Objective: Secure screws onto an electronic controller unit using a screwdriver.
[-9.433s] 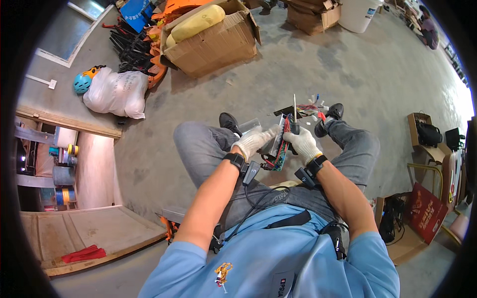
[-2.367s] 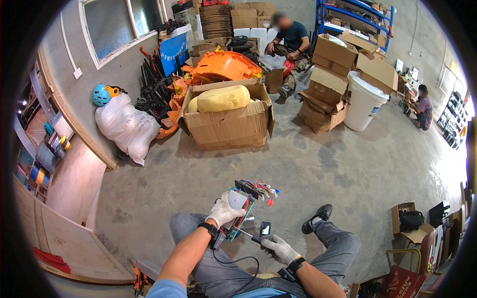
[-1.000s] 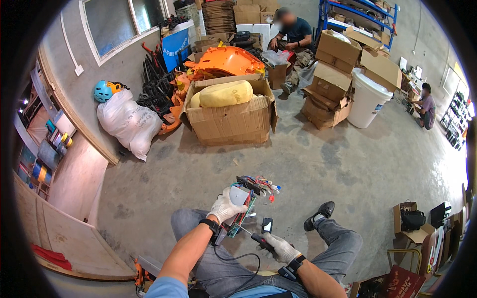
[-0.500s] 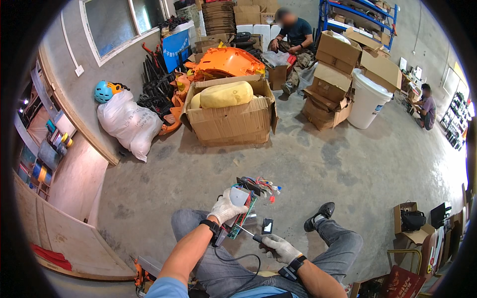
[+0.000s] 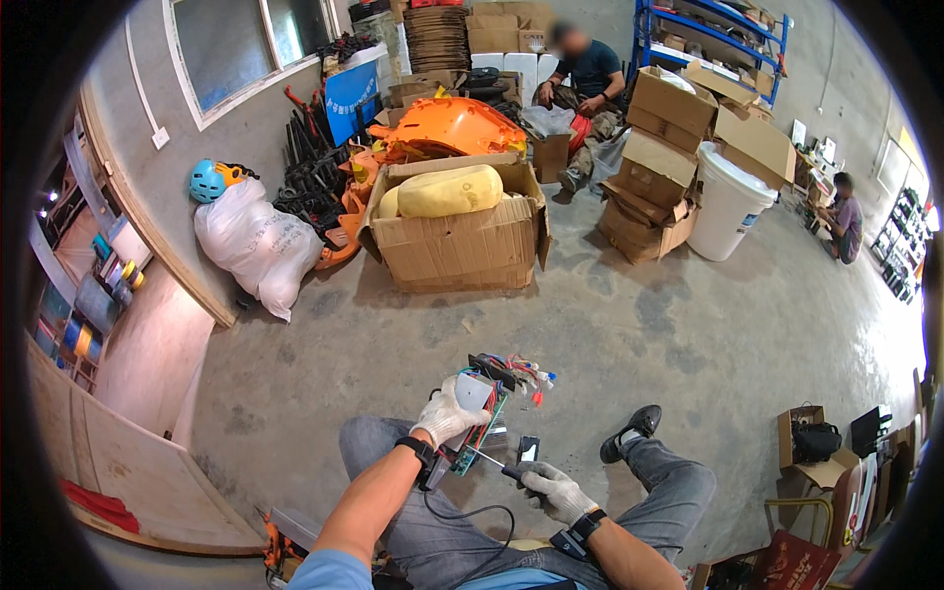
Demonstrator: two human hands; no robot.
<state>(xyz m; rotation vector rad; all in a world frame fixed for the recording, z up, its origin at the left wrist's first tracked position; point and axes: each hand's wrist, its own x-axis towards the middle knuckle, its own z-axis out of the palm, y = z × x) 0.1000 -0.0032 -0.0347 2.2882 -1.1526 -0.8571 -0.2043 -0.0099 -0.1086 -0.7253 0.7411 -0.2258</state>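
A grey metal-cased electronic unit with a green circuit board [image 5: 473, 391] rests by my left thigh. My gloved left hand [image 5: 450, 413] is wrapped over its near left side. From its far end spreads a bundle of coloured wires [image 5: 532, 375] with small red, white and blue plugs. In my gloved right hand [image 5: 558, 491] is a screwdriver [image 5: 510, 472] with a dark handle, and its shaft reaches to the unit's near end. Whether the tip sits in a screw is too small to tell. A black cable [image 5: 507, 511] loops from the unit across my lap.
A small black-and-white item [image 5: 528, 449] lies on the floor between my legs. Ahead stands a cardboard box [image 5: 454, 246] with yellow pieces. To its right are stacked cartons [image 5: 649, 177] and a white bin [image 5: 726, 211]. Two people sit or crouch farther off. An open carton [image 5: 808, 444] stands at right.
My hands, the unit and the screwdriver hold nearly the same place. The view shifts very slightly. The seated person at the back has moved their hands, and something red shows by them.
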